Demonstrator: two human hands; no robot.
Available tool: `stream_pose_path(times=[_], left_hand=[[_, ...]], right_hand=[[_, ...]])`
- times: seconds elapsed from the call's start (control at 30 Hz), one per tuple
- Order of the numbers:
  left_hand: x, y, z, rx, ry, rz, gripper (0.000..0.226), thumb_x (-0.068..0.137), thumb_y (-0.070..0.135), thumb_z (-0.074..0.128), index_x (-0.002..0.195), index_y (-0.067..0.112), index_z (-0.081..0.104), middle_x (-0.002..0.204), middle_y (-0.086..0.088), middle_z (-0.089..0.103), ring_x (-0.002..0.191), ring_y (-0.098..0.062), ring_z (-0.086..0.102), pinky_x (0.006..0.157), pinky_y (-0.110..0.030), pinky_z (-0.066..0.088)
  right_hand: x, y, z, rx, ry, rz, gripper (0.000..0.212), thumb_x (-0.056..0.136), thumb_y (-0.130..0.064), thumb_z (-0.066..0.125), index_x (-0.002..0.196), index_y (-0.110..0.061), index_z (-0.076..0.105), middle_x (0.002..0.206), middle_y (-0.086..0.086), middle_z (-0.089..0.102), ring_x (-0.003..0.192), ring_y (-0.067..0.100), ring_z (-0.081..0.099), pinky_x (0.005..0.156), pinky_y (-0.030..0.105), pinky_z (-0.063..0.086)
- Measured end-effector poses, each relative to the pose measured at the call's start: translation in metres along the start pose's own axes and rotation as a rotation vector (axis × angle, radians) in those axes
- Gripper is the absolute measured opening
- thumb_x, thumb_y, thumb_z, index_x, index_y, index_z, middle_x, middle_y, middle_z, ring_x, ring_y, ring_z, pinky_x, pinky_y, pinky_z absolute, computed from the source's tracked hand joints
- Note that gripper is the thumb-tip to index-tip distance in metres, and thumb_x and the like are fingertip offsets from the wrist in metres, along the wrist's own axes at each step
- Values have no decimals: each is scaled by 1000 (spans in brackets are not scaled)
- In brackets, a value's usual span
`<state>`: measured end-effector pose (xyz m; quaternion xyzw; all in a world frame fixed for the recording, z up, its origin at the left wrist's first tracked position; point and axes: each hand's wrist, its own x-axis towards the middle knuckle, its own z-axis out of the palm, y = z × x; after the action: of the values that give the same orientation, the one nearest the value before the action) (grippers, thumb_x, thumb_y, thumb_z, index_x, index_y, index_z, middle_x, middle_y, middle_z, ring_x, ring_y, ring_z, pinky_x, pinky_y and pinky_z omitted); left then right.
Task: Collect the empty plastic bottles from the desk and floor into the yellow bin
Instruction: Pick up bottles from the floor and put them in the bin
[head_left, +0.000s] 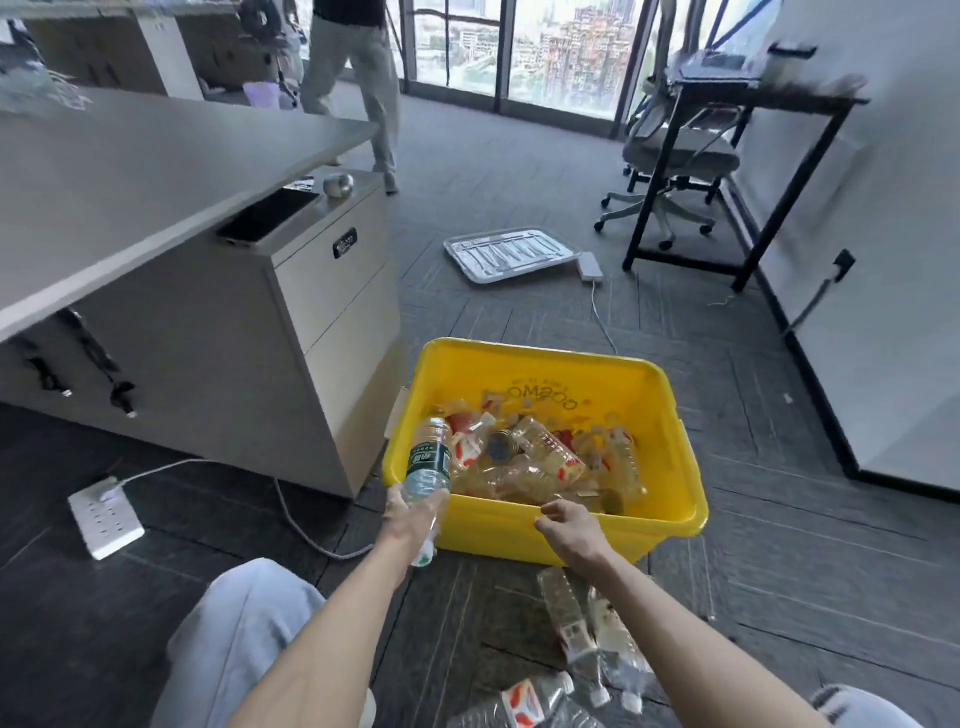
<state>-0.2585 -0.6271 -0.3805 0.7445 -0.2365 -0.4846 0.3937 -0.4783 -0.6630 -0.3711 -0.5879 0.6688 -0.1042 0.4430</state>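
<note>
Left hand (410, 512) is gripping one green-labelled bottle (428, 462) over the yellow bin (670, 415), at its left rim. Right hand (569, 525) is hovering, loosely curled, empty. At least four bottles (569, 623) are lying on the floor (779, 571).

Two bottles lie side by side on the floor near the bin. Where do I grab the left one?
Grip the left bottle round its middle, from above and its left side with the right hand: it lies flat, cap toward you, and the other bottle crowds its right side.
</note>
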Motion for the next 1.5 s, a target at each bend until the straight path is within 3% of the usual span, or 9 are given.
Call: stream_pose_path(times=[0.1, 0.33, 0.43, 0.53, 0.7, 0.77, 0.9, 1.37, 1.5], left_hand=[[-10, 12, 36, 52, -60, 15, 76, 82, 43, 71, 144, 22, 33, 118, -11, 59, 92, -30, 66, 66, -34, 54], [-44, 54, 136, 95, -295, 61, 79, 85, 31, 70, 147, 18, 23, 124, -7, 53, 105, -26, 58, 86, -39, 53], [-49, 80, 170, 156, -309, 150, 104, 76, 46, 72, 153, 31, 5, 159, -8, 20, 141, -33, 31, 112, -55, 32], [-63, 94, 188, 258, -253, 253, 99, 84, 49, 65, 155, 30, -1, 163, -2, -6, 150, -30, 4, 118, -56, 16], [-73, 64, 186, 381, -343, 249, 62, 93, 36, 59, 147, 18, 35, 149, -5, 42, 132, -27, 43, 108, -39, 38], [-74, 47, 177, 437, -356, 210, 51, 95, 33, 56, 141, 16, 43, 143, -5, 49, 124, -26, 49, 102, -41, 46], [-79, 25, 159, 508, -336, 128, 43, 98, 31, 52, 137, 15, 47, 139, -8, 48, 119, -27, 50, 91, -40, 53], [-101, -42, 97, 573, -376, 93, 47, 96, 32, 56, 139, 18, 44, 137, -7, 50, 113, -22, 51, 82, -34, 53], [-81, -65, 78, 631, -351, 56, 48, 93, 35, 57, 137, 18, 46, 136, -6, 53, 109, -22, 54, 86, -37, 54]], right_hand=[[-11, 26, -28, 45, 53, 40, 37, 93, -31, 59, 124, -12, 62, 127, 8, 64, 114, 22, 59, 99, 35, 48], [-43, 87, -96, 31, 187, 143, 34, 94, -28, 55, 124, -12, 60, 126, 8, 62, 113, 23, 59, 98, 35, 48], [-51, 104, -116, 44, 225, 141, 33, 94, -24, 54, 124, -11, 62, 125, 7, 64, 104, 19, 59, 86, 25, 44], [-59, 114, -125, 45, 248, 137, 33, 94, -23, 54, 123, -10, 63, 122, 8, 65, 102, 19, 58, 84, 24, 42], [-68, 120, -121, 22, 221, 154, 32, 95, -22, 52, 124, -10, 61, 124, 9, 64, 109, 23, 59, 90, 31, 48], [-70, 118, -116, -5, 189, 141, 33, 94, -21, 52, 124, -11, 61, 123, 10, 64, 108, 24, 60, 89, 31, 48], [-78, 106, -108, -11, 144, 104, 32, 92, -20, 52, 122, -12, 62, 123, 9, 65, 107, 23, 60, 92, 31, 47], [-92, 90, -47, -15, 88, 106, 37, 91, -21, 55, 127, -10, 59, 128, 12, 61, 116, 28, 57, 102, 38, 46], [-73, 103, -21, 30, 88, 136, 34, 92, -23, 56, 123, -11, 62, 121, 11, 65, 102, 24, 60, 91, 34, 49]])
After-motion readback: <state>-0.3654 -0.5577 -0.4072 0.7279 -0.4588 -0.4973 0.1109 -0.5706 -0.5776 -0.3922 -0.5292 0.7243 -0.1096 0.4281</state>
